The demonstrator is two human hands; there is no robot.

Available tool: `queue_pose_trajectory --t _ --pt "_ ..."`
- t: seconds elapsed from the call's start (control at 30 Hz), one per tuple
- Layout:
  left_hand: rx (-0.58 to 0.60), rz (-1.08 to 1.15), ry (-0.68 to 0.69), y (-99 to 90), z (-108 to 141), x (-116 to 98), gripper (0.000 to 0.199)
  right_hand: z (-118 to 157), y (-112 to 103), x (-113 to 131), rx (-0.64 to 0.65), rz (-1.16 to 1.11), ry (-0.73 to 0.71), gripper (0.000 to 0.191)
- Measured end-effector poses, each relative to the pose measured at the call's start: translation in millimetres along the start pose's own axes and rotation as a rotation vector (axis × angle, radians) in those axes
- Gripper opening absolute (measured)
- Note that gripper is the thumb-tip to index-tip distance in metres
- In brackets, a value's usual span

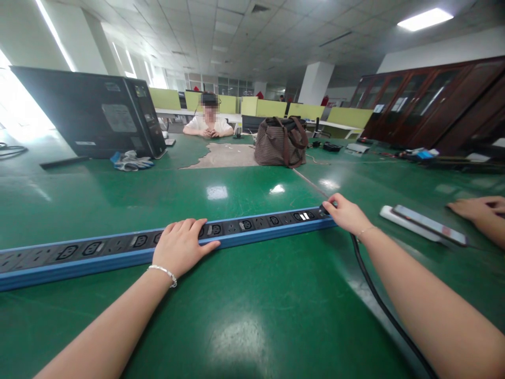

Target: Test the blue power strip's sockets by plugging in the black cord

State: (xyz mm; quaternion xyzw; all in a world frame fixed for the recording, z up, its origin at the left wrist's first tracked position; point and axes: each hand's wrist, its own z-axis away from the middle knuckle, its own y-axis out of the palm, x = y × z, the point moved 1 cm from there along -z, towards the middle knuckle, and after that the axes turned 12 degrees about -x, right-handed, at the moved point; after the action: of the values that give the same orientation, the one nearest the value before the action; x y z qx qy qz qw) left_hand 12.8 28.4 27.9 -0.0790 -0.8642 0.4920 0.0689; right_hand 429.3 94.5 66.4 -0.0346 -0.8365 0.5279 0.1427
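A long blue power strip with a black socket face lies across the green table, from the left edge to right of centre. My left hand is wrapped over its middle, thumb on the near side and fingers across the sockets. At the strip's right end, my right hand pinches a small black plug, partly hidden by the fingers. Whether it sits in a socket is not clear. From under my right wrist a thick black cord runs down toward the lower right.
A black computer tower and blue-white gloves stand far left. A brown bag sits at the back. To the right lie a phone on a white block and another person's hands. Someone sits across the table.
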Motion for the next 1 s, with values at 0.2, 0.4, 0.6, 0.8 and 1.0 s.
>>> queue_pose_trajectory --t 0.2,0.4,0.6,0.8,1.0 --pt "-0.009 -0.004 0.006 1.0 0.1 0.5 0.067 -0.9 1.4 3.2 0.034 0.066 -0.026 0.031" --pt "-0.004 0.004 0.003 2.0 -0.2 1.3 0.067 -2.1 0.7 3.2 0.043 0.095 -0.032 0.032" --pt "-0.01 0.002 0.005 2.3 -0.2 1.1 0.067 -2.9 2.1 1.7 0.037 0.092 -0.033 0.031" --pt "-0.012 0.0 0.006 2.2 0.2 1.1 0.066 -4.8 4.5 2.5 0.071 0.147 -0.039 0.033" --pt "-0.022 0.008 0.006 2.4 0.3 1.0 0.066 -0.2 7.7 10.6 0.11 0.244 -0.098 0.038"
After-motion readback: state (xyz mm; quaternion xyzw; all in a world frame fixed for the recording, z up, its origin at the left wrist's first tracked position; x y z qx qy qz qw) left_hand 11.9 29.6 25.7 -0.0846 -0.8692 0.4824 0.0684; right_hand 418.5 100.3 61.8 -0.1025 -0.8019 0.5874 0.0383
